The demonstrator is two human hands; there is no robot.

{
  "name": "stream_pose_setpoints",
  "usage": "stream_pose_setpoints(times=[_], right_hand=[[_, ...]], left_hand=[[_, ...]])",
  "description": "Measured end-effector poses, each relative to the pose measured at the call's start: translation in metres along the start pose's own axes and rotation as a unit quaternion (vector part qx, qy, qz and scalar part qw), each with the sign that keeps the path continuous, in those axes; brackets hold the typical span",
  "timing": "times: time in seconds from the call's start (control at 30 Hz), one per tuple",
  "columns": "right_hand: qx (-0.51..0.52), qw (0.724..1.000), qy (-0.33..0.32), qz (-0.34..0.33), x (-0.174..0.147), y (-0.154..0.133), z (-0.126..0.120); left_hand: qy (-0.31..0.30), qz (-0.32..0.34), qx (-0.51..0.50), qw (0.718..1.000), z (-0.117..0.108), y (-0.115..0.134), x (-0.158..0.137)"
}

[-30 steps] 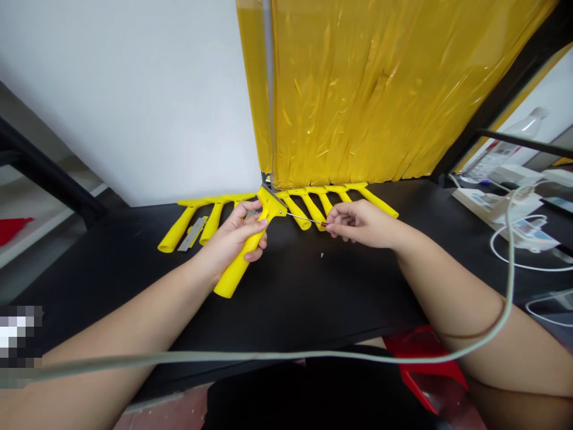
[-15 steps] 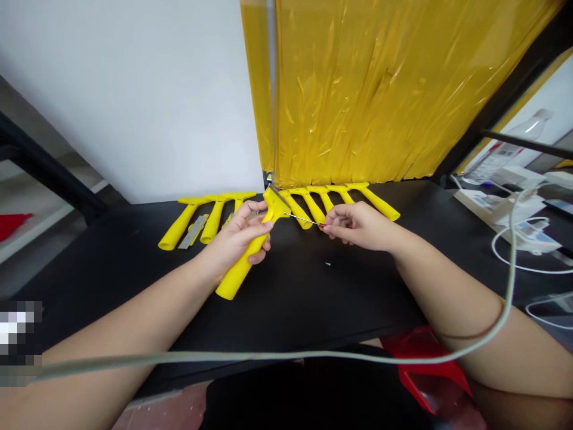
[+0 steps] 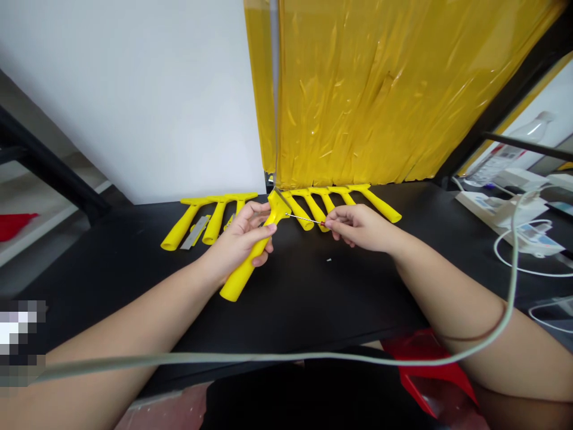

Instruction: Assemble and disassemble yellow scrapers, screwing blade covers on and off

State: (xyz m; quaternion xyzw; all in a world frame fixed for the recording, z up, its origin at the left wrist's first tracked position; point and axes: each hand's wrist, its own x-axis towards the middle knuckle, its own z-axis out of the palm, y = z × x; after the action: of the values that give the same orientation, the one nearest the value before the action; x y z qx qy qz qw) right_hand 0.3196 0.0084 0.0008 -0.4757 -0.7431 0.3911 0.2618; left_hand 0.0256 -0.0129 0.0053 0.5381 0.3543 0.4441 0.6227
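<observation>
My left hand point(image 3: 253, 236) is wrapped round a yellow scraper point(image 3: 244, 269), its wide head tilted up and its hollow handle end pointing down towards me. Between the fingertips of my right hand point(image 3: 351, 226) is a thin screwdriver point(image 3: 307, 219); a bit of red shows at the grip. Its shaft reaches left, and the tip meets the side of the scraper's head, at a small screw or hole I cannot make out clearly. A small screw point(image 3: 329, 260) lies on the black table point(image 3: 286, 316) below my right hand.
Several more yellow scrapers point(image 3: 181, 227) lie in a row along the back. Among them is a grey metal blade point(image 3: 196, 233). A pale cable point(image 3: 250, 357) hangs across the front. White devices point(image 3: 530, 221) and a plastic bottle point(image 3: 510, 149) stand at right.
The whole view has shifted slightly. Both hands keep their holds, with the screwdriver tip still at the scraper's head.
</observation>
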Motion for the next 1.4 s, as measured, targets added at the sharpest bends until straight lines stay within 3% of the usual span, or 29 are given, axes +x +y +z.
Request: stream_pose_setpoints(times=[0.3,0.47,0.67,0.8,1.03,1.23,1.4], right_hand=[[0.025,0.995,0.042,-0.089,0.004,0.007,0.021],[-0.018,0.994,0.090,-0.068,0.008,0.007,0.022],[-0.033,0.993,0.093,-0.057,0.010,0.002,0.026],[0.000,0.993,0.079,-0.089,0.008,0.004,0.029],[-0.079,0.987,0.108,-0.088,0.014,0.005,0.022],[0.004,0.992,0.090,-0.089,0.013,0.004,0.032],[-0.032,0.990,0.109,-0.088,0.015,0.007,0.031]], left_hand=[[0.017,0.035,0.055,0.998,0.003,-0.003,-0.002],[0.009,0.049,0.063,0.997,0.005,-0.003,-0.003],[-0.006,0.072,0.074,0.995,0.006,-0.005,-0.004],[0.008,0.073,0.080,0.994,0.006,-0.003,-0.004],[-0.002,0.079,0.090,0.993,0.004,-0.007,-0.005],[0.011,0.081,0.095,0.992,0.004,-0.007,-0.005],[0.022,0.089,0.098,0.991,0.005,-0.005,-0.005]])
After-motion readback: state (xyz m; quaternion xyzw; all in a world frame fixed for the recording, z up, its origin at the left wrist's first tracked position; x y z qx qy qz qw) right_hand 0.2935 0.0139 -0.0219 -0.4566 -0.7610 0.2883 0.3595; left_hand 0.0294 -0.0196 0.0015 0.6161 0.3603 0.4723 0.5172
